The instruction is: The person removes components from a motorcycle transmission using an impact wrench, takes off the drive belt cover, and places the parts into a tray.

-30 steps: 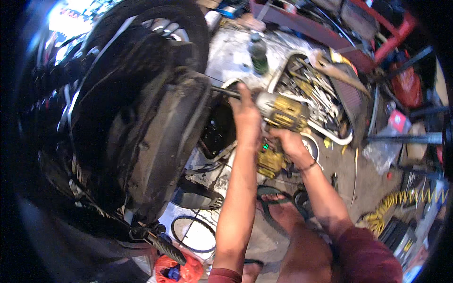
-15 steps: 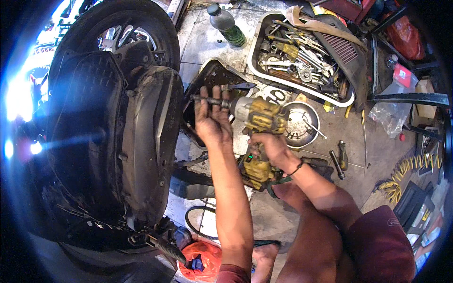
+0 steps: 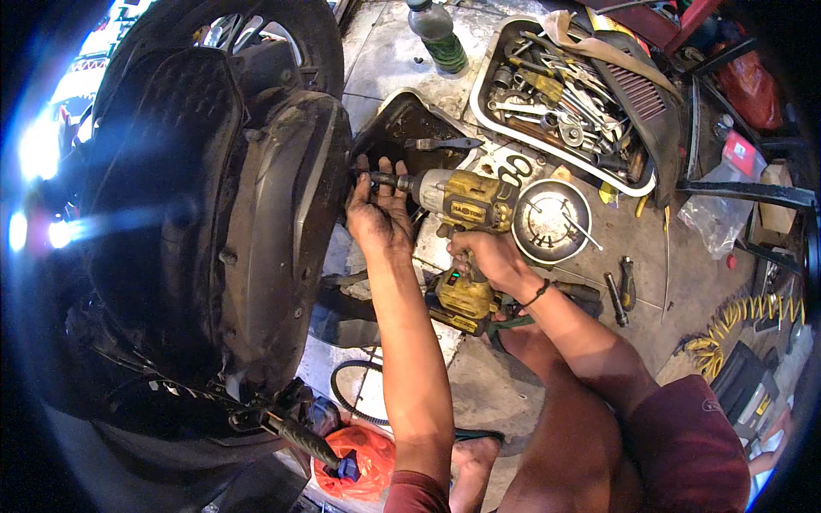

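My right hand [image 3: 489, 261] grips the handle of a yellow and black cordless impact driver [image 3: 475, 205], its battery hanging below. The tool points left. My left hand [image 3: 382, 214], palm up, has thumb and fingers round the dark extension shaft [image 3: 390, 179] at the tool's nose. The shaft's tip meets the edge of a scooter's dark side panel [image 3: 286, 197]; what it bears on there is hidden. Past my left fingers lies a dark oily tray [image 3: 398, 124] with a brush [image 3: 440, 144] across it.
A white-rimmed tray [image 3: 646, 184] holds many wrenches and ratchets. Nearby are a round metal dish [image 3: 547, 250] with bolts, a bottle of green liquid [image 3: 440, 38], a screwdriver [image 3: 628, 282], a yellow coiled hose [image 3: 727, 325] and a red plastic bag [image 3: 368, 466].
The impact driver has shifted slightly, its tip now at the scooter panel's edge. My left fingers have closed round the shaft. The view has moved a little.
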{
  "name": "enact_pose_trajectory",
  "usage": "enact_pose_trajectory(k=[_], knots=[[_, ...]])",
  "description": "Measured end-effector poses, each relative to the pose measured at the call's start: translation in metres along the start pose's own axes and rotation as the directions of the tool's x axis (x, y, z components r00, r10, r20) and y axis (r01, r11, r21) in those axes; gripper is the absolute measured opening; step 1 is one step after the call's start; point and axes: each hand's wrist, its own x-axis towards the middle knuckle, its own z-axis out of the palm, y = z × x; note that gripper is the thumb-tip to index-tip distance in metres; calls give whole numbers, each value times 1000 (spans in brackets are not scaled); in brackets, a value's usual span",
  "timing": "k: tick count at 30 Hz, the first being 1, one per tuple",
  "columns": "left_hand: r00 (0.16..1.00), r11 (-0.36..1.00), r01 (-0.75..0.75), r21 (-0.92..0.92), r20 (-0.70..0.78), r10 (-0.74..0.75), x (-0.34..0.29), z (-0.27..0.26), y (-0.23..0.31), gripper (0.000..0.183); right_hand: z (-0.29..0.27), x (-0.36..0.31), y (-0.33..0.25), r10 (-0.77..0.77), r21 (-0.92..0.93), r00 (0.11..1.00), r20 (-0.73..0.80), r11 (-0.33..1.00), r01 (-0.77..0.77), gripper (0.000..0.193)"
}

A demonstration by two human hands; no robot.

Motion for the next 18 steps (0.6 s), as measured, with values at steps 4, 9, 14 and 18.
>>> enact_pose_trajectory(k=[4, 9, 14, 18], knots=[[990, 998, 18, 62, 142, -26, 4, -9, -3, 36, 0, 5, 17, 156, 362, 985, 72, 916, -172, 10], [1000, 999, 10, -46, 4, -10, 9, -6, 4, 32, 13, 1, 5, 211, 435, 970, 123, 867, -244, 8], [1000, 995, 4, -95, 14, -3, 11, -6, 3, 33, 12, 13, 13, 186, 393, 978, 97, 895, -209, 9], [997, 994, 10, -104, 74, -2, 20, -12, 6, 37, 16, 11, 12, 132, 309, 991, -18, 944, -120, 12]])
